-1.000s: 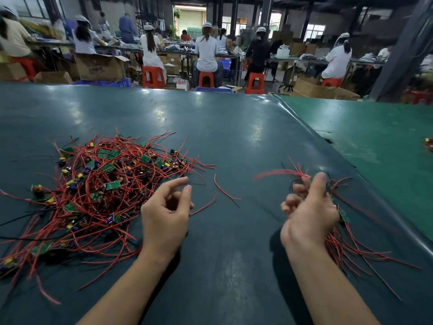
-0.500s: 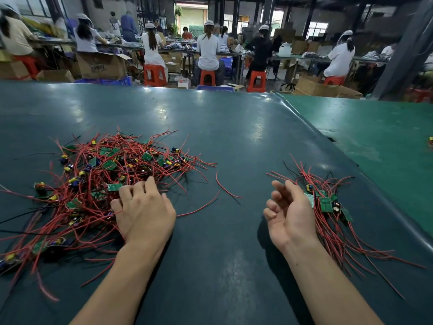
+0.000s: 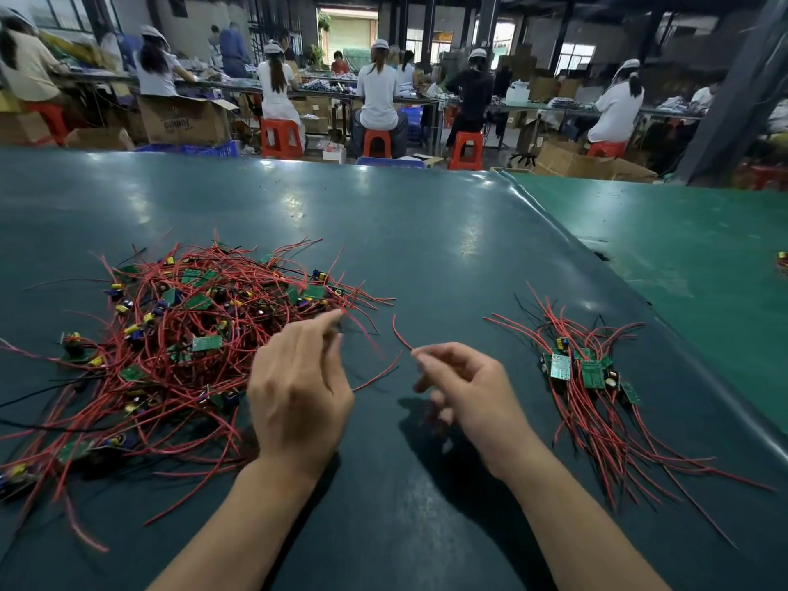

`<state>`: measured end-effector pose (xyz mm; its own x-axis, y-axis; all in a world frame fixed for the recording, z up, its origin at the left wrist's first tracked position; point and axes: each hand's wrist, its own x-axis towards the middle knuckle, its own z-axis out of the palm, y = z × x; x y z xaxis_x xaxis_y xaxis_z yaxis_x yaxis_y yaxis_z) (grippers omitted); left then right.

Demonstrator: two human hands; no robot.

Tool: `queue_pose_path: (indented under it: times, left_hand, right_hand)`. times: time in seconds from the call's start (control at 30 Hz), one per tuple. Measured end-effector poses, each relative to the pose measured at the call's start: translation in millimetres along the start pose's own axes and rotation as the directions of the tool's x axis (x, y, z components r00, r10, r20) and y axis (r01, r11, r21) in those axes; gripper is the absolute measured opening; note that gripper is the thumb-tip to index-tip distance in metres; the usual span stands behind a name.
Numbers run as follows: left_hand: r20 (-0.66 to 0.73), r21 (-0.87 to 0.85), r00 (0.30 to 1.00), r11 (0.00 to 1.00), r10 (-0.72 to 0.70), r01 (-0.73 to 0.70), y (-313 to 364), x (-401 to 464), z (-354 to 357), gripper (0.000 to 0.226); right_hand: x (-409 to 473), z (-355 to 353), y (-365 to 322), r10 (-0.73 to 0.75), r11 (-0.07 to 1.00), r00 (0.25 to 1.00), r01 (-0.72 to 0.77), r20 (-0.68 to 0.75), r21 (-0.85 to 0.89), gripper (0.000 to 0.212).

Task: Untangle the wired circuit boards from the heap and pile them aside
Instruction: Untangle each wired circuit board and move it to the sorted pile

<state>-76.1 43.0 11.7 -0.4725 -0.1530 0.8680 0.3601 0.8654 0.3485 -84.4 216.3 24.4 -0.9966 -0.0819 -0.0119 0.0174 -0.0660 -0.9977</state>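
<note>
L hand (image 3: 298,390) pinches a red wire at the heap (image 3: 183,334) edge, prob to tease one board loose; R hand (image 3: 464,386) pinches a stray wire end btwn thumb & finger; sorted pile (image 3: 592,377) lies well right on the table (image 3: 426,232)

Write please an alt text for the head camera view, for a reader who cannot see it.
Two bare hands hover over a dark green table: the left hand reaches into a big heap of red-wired circuit boards, and the right hand pinches a loose red wire. A smaller sorted pile lies to the right.
</note>
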Motion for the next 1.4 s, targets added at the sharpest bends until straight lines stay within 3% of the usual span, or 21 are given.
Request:
queue_pose_path:
  times: [0.1, 0.17, 0.33, 0.4, 0.43, 0.53, 0.63, 0.7, 0.8, 0.87, 1.0, 1.07, 1.13, 1.23, 1.4]
  left_hand:
    - [0.026, -0.225, 0.984, 0.961, 0.174, -0.163, 9, -8, 3, 0.023]
    - [0.052, -0.384, 0.963, 0.895, 0.265, -0.226, 16, -12, 3, 0.025]
    - [0.133, -0.616, 0.911, 0.753, 0.390, -0.232, 30, -16, 6, 0.023]
    - [0.142, -0.619, 0.924, 0.760, 0.356, -0.197, 30, -16, 5, 0.010]
    - [0.158, -0.590, 0.939, 0.791, 0.307, -0.160, 28, -16, 5, 0.014]
    - [0.407, -0.474, 0.911, 0.868, 0.064, 0.151, 22, -17, 5, 0.049]
    - [0.605, -0.412, 0.774, 0.759, -0.186, 0.504, 24, -17, 8, 0.057]
    - [0.672, -0.364, 0.691, 0.695, -0.265, 0.620, 25, -13, 10, 0.059]
    - [0.723, -0.472, 0.630, 0.462, -0.285, 0.751, 25, -11, 9, 0.054]
    - [0.708, -0.561, 0.646, 0.328, -0.286, 0.760, 27, -9, 7, 0.040]
    - [0.662, -0.637, 0.677, 0.235, -0.321, 0.734, 29, -4, 7, 0.020]
    - [0.650, -0.652, 0.665, 0.179, -0.369, 0.737, 28, -1, 7, 0.026]
    - [0.650, -0.651, 0.648, 0.149, -0.396, 0.744, 26, 0, 7, 0.036]
    - [0.669, -0.622, 0.653, 0.213, -0.354, 0.753, 26, -4, 9, 0.033]
    - [0.682, -0.583, 0.669, 0.334, -0.295, 0.741, 25, -5, 10, 0.024]
  right_hand:
    - [-5, 8, 7, 0.002, 1.000, 0.980, 0.003, 0.201, -0.023, 0.047]
    - [-3, 9, 8, -0.022, 0.998, 0.978, 0.032, 0.208, -0.045, 0.062]
    - [-1, 9, 8, -0.199, 0.974, 0.975, 0.207, 0.098, -0.087, 0.030]
    - [1, 7, 5, -0.258, 0.966, 0.966, 0.257, 0.006, 0.033, 0.012]
    - [4, 4, 4, -0.265, 0.956, 0.963, 0.269, -0.053, 0.118, 0.013]
    - [9, -6, -8, -0.146, 0.869, 0.984, 0.177, -0.102, 0.462, 0.033]
    - [6, -13, -16, -0.069, 0.789, 0.997, 0.073, -0.031, 0.609, 0.042]
    - [3, -13, -19, -0.015, 0.757, 0.999, -0.013, 0.037, 0.653, 0.043]
    - [-2, -13, -19, 0.022, 0.813, 0.990, -0.099, 0.140, 0.574, 0.044]
    - [-4, -11, -18, 0.029, 0.849, 0.982, -0.124, 0.189, 0.514, 0.039]
    - [-3, -6, -16, 0.013, 0.827, 0.993, -0.078, 0.118, 0.557, 0.009]
    - [1, -6, -14, 0.050, 0.836, 0.998, -0.068, 0.048, 0.545, 0.031]
    - [1, -4, -10, 0.105, 0.895, 0.993, -0.116, 0.048, 0.430, 0.035]
    - [-2, 3, -3, 0.059, 0.962, 0.992, -0.087, 0.116, 0.260, 0.023]
    - [0, 0, -2, -0.011, 0.976, 1.000, 0.006, 0.023, 0.219, 0.018]
